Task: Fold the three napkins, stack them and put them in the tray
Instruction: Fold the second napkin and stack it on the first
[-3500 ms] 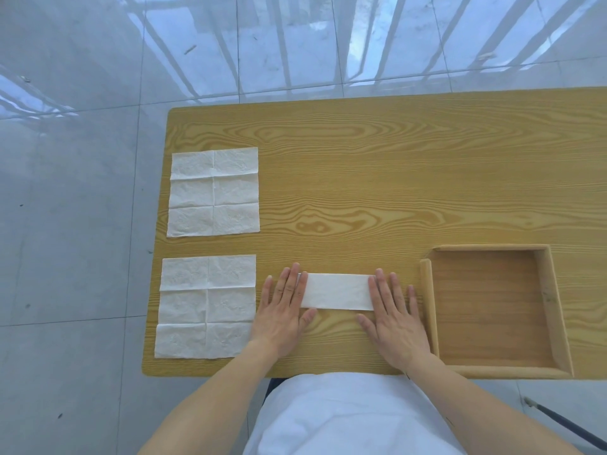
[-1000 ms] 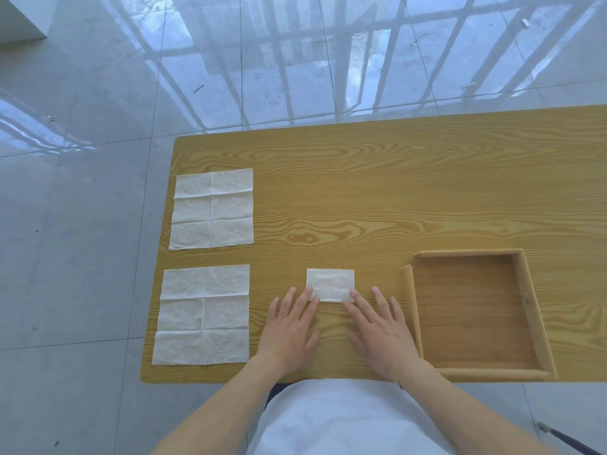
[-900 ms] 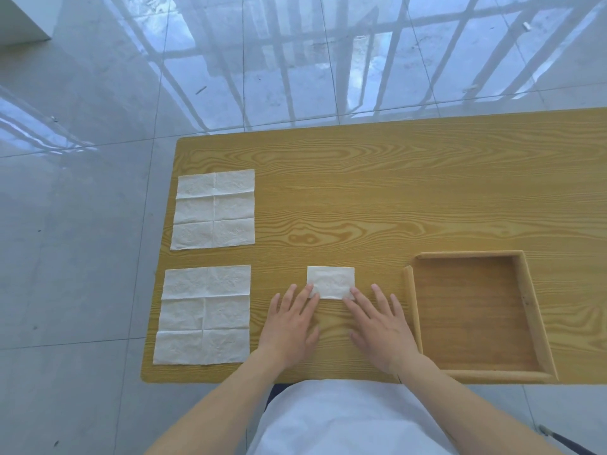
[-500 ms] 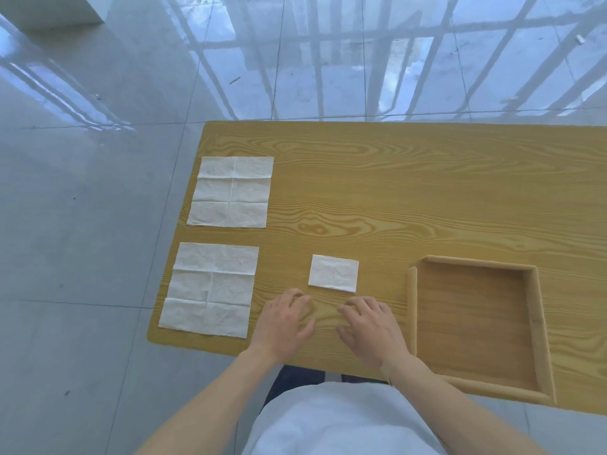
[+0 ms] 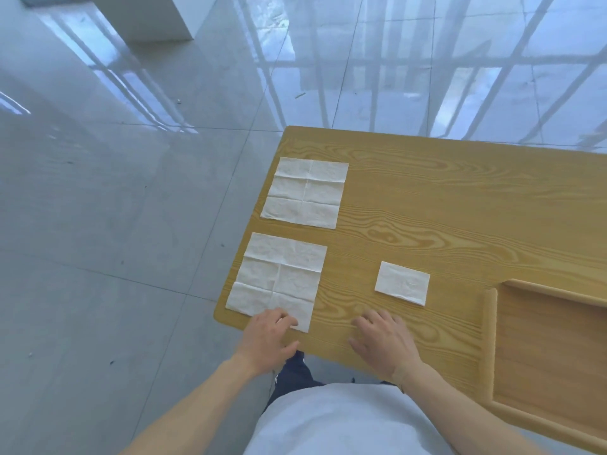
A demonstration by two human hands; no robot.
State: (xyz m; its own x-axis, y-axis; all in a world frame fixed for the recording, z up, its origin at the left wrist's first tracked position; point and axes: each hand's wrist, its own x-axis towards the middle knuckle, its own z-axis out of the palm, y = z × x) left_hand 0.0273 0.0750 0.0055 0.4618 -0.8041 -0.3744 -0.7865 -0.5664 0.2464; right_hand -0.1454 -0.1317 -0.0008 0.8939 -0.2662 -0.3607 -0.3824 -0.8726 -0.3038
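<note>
A small folded white napkin lies on the wooden table, left of the wooden tray. Two unfolded white napkins lie flat at the table's left end: the near napkin and the far napkin. My left hand rests at the near edge of the near napkin, fingertips curled on its front right corner; whether it grips the paper I cannot tell. My right hand lies flat on the bare table, fingers apart, below and left of the folded napkin, touching nothing else.
The table ends just left of the unfolded napkins and just below my hands. The tray holds nothing and runs out of view at the right. Beyond the table is glossy grey tiled floor, with a white pillar base far left.
Both hands left the folded napkin and drew back to the table's front edge. My left hand moved left onto the near unfolded napkin. The view swung left.
</note>
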